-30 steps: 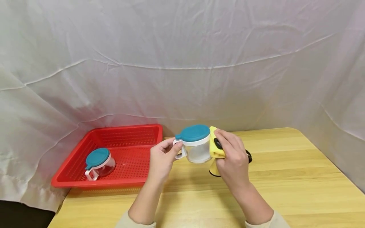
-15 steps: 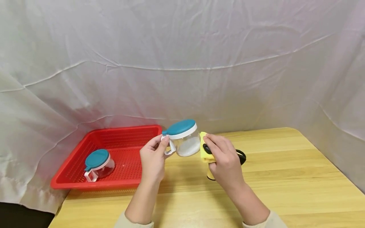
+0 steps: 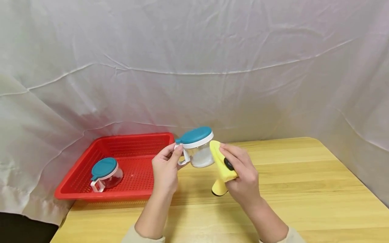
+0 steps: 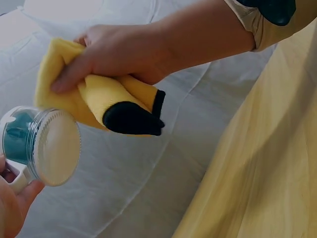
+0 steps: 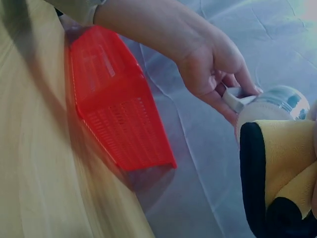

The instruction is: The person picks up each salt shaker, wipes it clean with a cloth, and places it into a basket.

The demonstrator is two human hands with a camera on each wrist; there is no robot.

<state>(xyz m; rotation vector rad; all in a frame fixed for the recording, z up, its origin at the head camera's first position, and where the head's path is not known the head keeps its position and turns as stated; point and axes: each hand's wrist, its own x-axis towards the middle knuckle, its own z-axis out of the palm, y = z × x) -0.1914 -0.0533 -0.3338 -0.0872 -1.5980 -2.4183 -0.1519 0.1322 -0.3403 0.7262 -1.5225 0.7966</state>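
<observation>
My left hand [image 3: 165, 167] pinches the white handle of a clear jar [image 3: 201, 156] with a teal lid [image 3: 195, 135], held tilted above the table. In the left wrist view the base of the jar [image 4: 58, 148] faces the camera. My right hand [image 3: 243, 172] grips a folded yellow cloth [image 3: 219, 162] with black edging, close against the right side of the jar. The cloth [image 4: 94, 94] hangs in loose folds below the fingers in the left wrist view. Whether it touches the glass is hard to tell.
A red plastic basket [image 3: 103, 195] stands on the left of the wooden table [image 3: 304, 189]. Inside lies a second lidded jar [image 3: 104, 172] with a white handle. A pale fabric curtain [image 3: 194, 67] rises behind and beside the table.
The jar has moved left and tilted, its right side higher. My right hand has followed left with the cloth, parting briefly from the jar and turning the cloth to a slant.
</observation>
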